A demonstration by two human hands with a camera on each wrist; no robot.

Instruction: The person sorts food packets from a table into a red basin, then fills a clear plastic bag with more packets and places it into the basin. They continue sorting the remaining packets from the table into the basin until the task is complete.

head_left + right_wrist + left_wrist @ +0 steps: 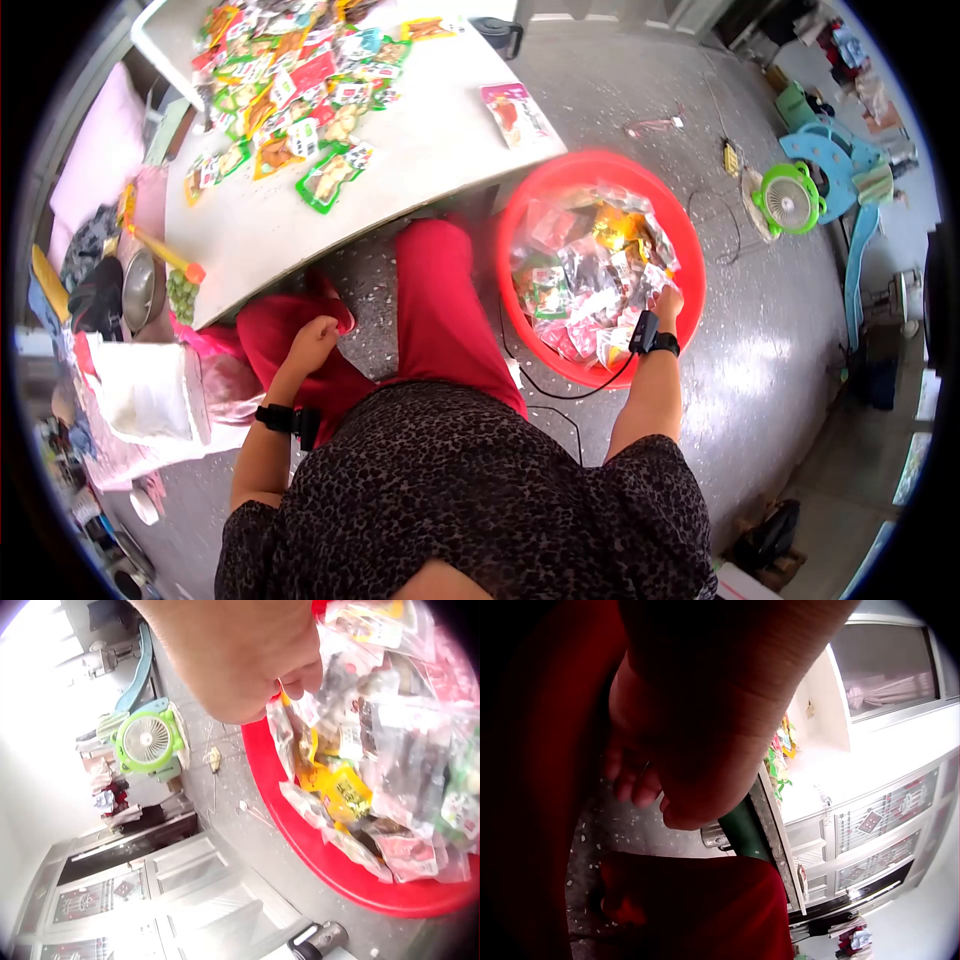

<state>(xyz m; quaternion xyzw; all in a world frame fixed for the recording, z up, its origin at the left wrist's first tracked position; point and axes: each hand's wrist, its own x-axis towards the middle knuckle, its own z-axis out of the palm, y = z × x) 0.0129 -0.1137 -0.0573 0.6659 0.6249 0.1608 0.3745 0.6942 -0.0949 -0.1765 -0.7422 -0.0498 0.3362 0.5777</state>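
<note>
My right hand (667, 303) is at the right side of a red plastic basin (692, 225), its fingers curled at the edge of a small clear-and-white snack packet (303, 709). Part of that packet is hidden behind the fingers. Sealed snack packets (590, 270) fill the basin, some clear, some with yellow, green or pink print. My left hand (313, 343) hangs loosely curled over my red-trousered leg, holding nothing; the left wrist view shows its relaxed fingers (646, 787) above the floor.
A white table (430, 130) carries a heap of colourful snack packets (290, 85) and one pink packet (515, 115) near its corner. A dark jug (497, 36) stands at the far edge. Beyond the basin are a green fan (790, 198) and a cable (735, 235) on the floor.
</note>
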